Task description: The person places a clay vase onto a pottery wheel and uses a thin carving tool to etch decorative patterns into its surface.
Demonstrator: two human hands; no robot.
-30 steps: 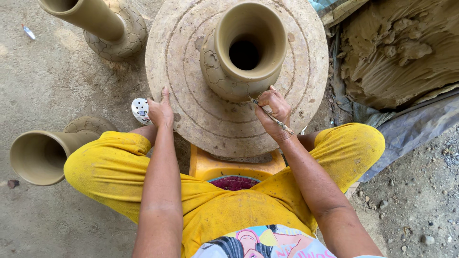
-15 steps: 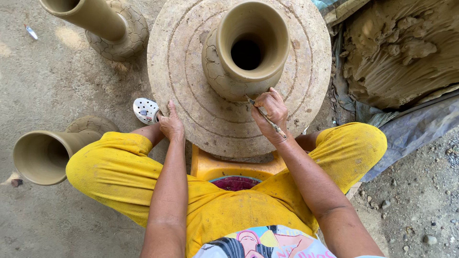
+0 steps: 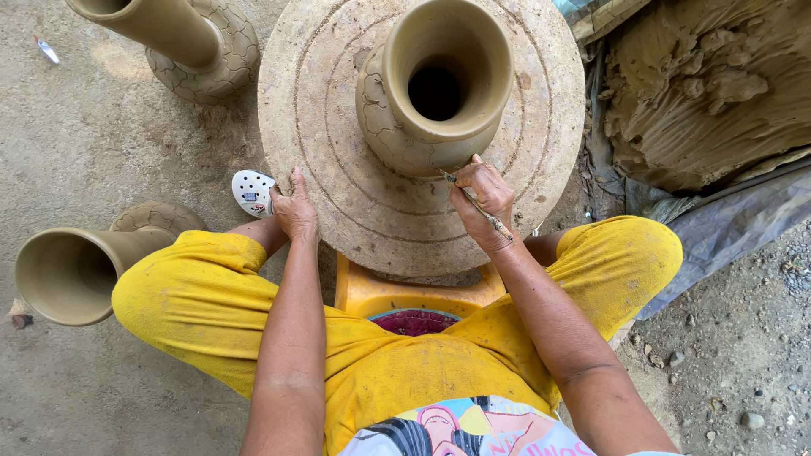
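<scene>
A wet clay vase (image 3: 439, 93) with a wide open mouth stands on a round clay-coated wheel disc (image 3: 338, 110). My right hand (image 3: 481, 198) holds a thin carving tool (image 3: 475, 205), its tip touching the vase's lower belly where a cracked line pattern is cut. My left hand (image 3: 296, 211) rests flat on the near left rim of the disc, fingers apart. I sit in yellow trousers, knees spread either side of the wheel.
Two more clay vases stand on the dirt floor: one at the top left (image 3: 177, 38), one at the left (image 3: 84, 266). A white perforated sandal (image 3: 252, 192) lies by the disc. A clay heap (image 3: 710, 84) on sheeting lies right. A yellow stool (image 3: 405, 297) sits under the wheel.
My left hand has slid along the disc's near rim and the disc and vase have turned a little. My right hand stays on the tool at the vase's base.
</scene>
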